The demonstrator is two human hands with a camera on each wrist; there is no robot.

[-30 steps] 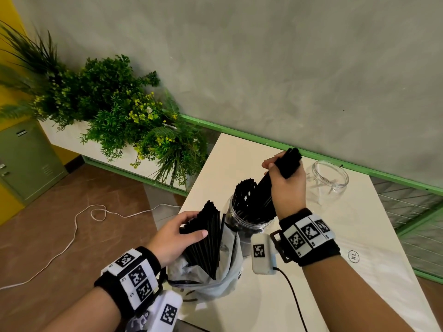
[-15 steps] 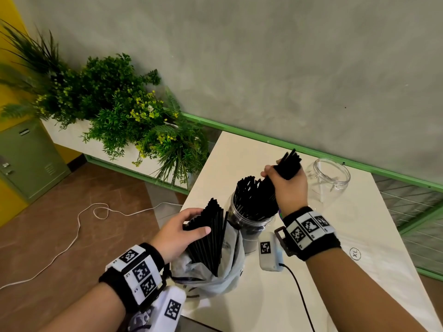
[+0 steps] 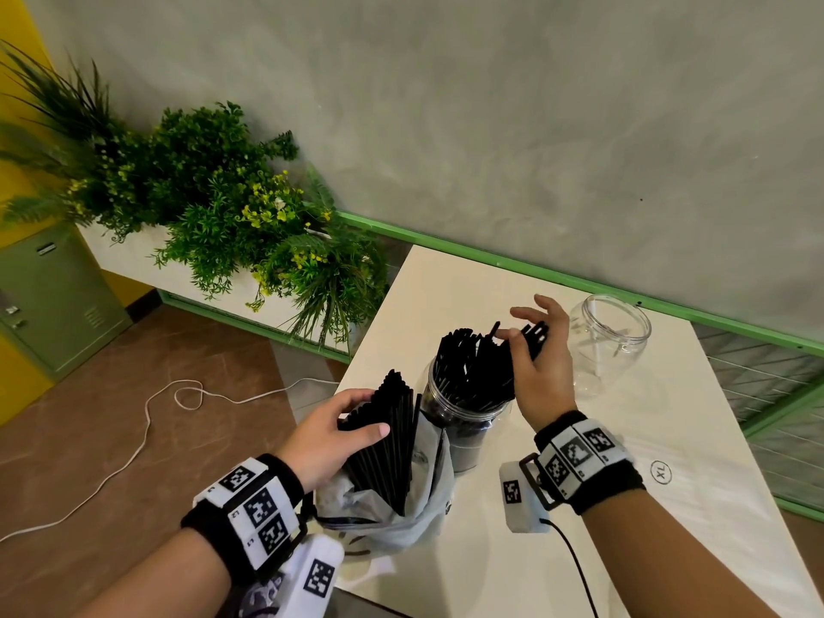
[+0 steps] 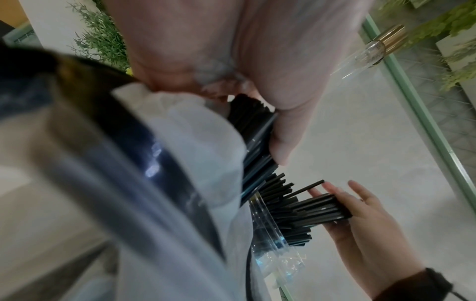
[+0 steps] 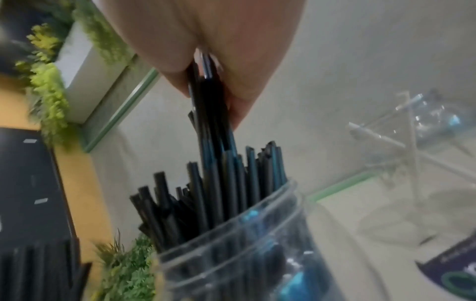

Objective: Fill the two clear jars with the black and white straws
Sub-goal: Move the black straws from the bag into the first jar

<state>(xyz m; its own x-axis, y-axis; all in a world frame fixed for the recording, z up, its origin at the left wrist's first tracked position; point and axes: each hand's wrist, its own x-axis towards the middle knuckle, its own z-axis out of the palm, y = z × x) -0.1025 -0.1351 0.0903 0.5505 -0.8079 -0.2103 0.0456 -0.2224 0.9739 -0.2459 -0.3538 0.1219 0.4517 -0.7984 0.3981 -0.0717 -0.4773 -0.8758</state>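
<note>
Gripping a bundle of black straws (image 3: 388, 439) in the left hand (image 3: 330, 443), thumb laid across the front and fingers (image 3: 352, 399) curled round the back. Held that bundle upright in a crumpled plastic bag (image 3: 419, 506) at the near left corner of the tabletop (image 3: 446, 296), upper ends standing well clear of the bag's mouth.

Just past the bag, by the left edge, found a clear jar (image 3: 468, 443) packed with loose straws (image 3: 472, 372), all black, fanned out and leaning to the right. Rested the right hand (image 3: 541, 372) against those leaning tops, fingers (image 3: 526, 312) straightened and spread, curled round nothing; touched several straw ends with the palm and thumb.

Farther right, close to the far edge beside the wall (image 3: 535, 127), saw a second jar (image 3: 611, 345), upright and open-mouthed, apart from the right hand. Made out a white straw (image 5: 378, 138) or two slanting inside it from the right wrist; could not count them through the blur.

Beyond the left edge: green plants (image 3: 223, 207) and a pale cable (image 3: 147, 417) looped on the floor (image 3: 133, 350).
</note>
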